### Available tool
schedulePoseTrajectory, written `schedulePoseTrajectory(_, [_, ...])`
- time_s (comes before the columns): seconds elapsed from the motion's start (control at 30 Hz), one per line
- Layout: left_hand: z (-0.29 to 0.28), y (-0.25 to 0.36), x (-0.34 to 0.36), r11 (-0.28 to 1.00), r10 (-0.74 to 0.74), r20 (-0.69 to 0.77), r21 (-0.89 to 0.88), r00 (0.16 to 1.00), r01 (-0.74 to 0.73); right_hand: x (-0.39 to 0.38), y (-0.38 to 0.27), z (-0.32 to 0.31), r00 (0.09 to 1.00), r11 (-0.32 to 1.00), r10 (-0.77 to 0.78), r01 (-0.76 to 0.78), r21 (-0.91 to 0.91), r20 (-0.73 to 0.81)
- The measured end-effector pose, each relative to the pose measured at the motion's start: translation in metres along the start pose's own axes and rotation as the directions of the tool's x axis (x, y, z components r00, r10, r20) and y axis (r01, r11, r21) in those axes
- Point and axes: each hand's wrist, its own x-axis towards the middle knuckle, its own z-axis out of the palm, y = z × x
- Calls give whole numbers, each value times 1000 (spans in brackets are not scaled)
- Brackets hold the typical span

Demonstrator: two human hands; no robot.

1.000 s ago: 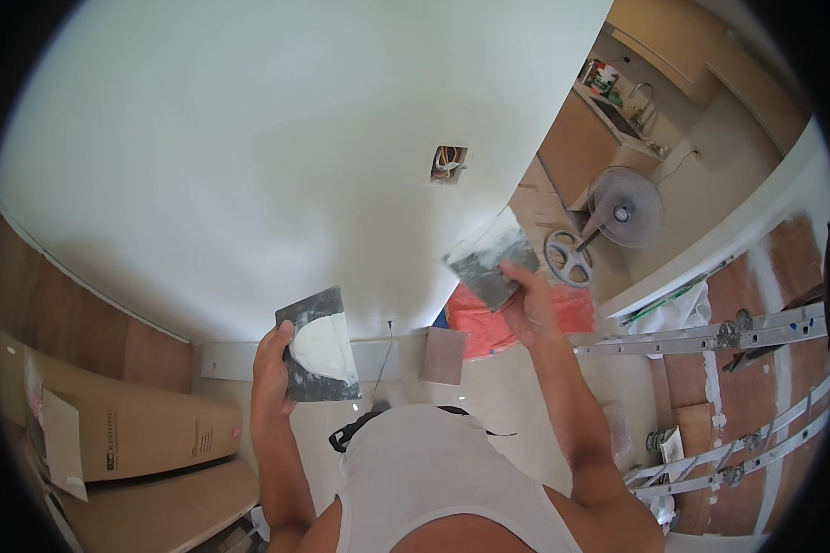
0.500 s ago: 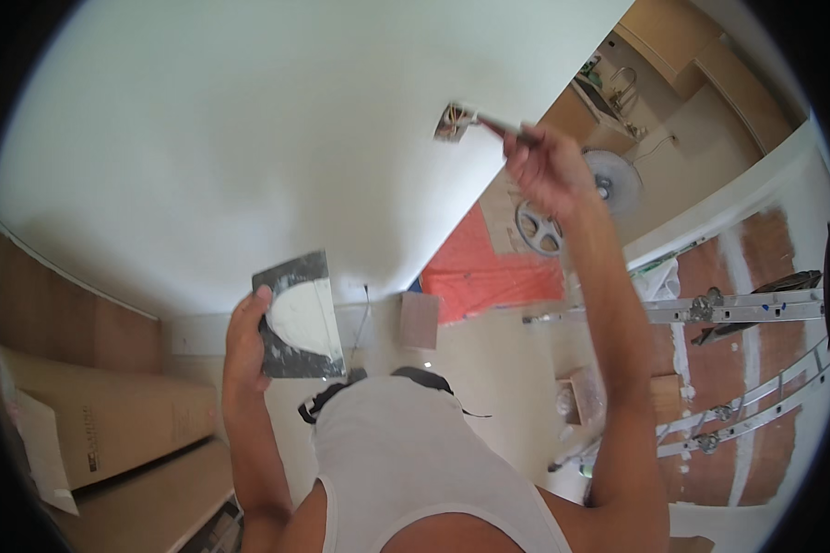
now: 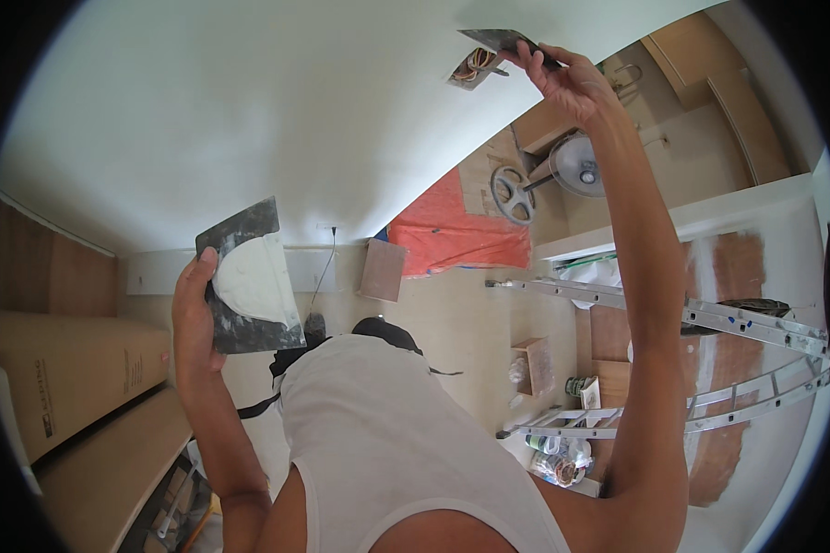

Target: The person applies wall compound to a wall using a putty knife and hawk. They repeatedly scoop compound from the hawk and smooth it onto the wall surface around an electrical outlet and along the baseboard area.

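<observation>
My left hand (image 3: 194,304) is clamping a dark flat blade (image 3: 254,337) near the wall (image 3: 249,111), its face carrying a mound of white putty (image 3: 252,278). My right hand (image 3: 576,90) is gripping a second dark blade (image 3: 498,39) high at the wall; whether its edge is touching, I cannot tell. An open electrical box (image 3: 475,66), wires protruding, is sitting in the way just beside it. Cardboard boxes (image 3: 92,373) are lying at left; a red sheet (image 3: 461,241), a pedestal fan (image 3: 578,164) and an aluminium ladder (image 3: 756,324) are occupying the right.
</observation>
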Motion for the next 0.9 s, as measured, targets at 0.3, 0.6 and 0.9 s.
schedulePoseTrajectory(0.3, [-2,-4,2,998,32,86,-54,996,-28,15,-7,-4,997,998,32,-28,51,-72])
schedulePoseTrajectory(0.6, [-1,-2,0,999,50,68,2,996,-50,25,-10,3,999,998,-21,23,52,-43])
schedulePoseTrajectory(0.9, [3,5,-6,999,27,94,-38,995,-23,-10,7,4,977,979,-199,195,51,76])
